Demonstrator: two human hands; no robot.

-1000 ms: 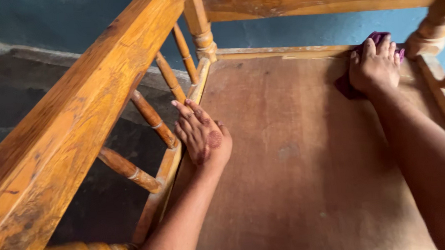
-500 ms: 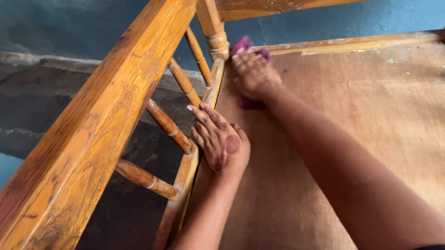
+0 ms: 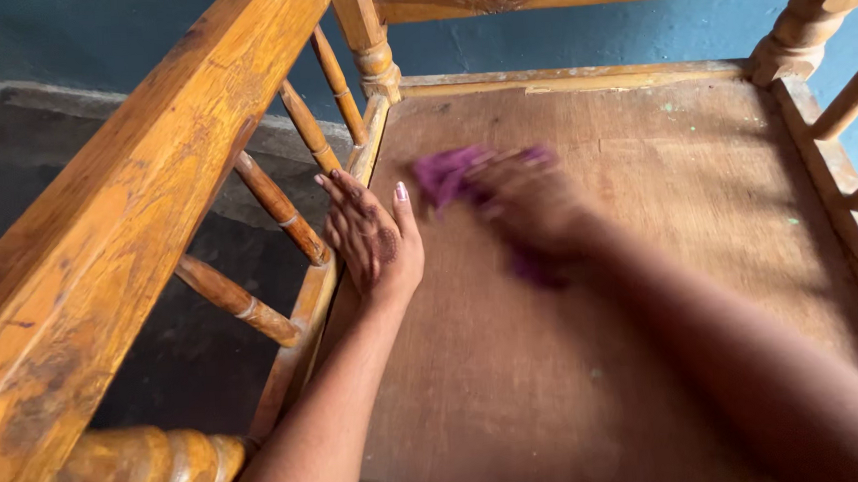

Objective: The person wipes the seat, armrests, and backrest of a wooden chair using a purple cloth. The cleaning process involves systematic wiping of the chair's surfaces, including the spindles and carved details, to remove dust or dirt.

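I see the left hand [image 3: 373,236] flat, fingers spread, palm down on the brown seat board [image 3: 588,359], against the side rail [image 3: 303,328]. Right hand [image 3: 533,203] is motion-blurred, pressed on a purple cloth [image 3: 445,173] mid-board; its grip I cannot tell. Turned spindles [image 3: 278,207] stand just left.

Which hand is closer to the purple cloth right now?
The right hand: it lies on the purple cloth, blurred, on the brown board. The left hand rests flat beside the side rail, just left of the cloth.
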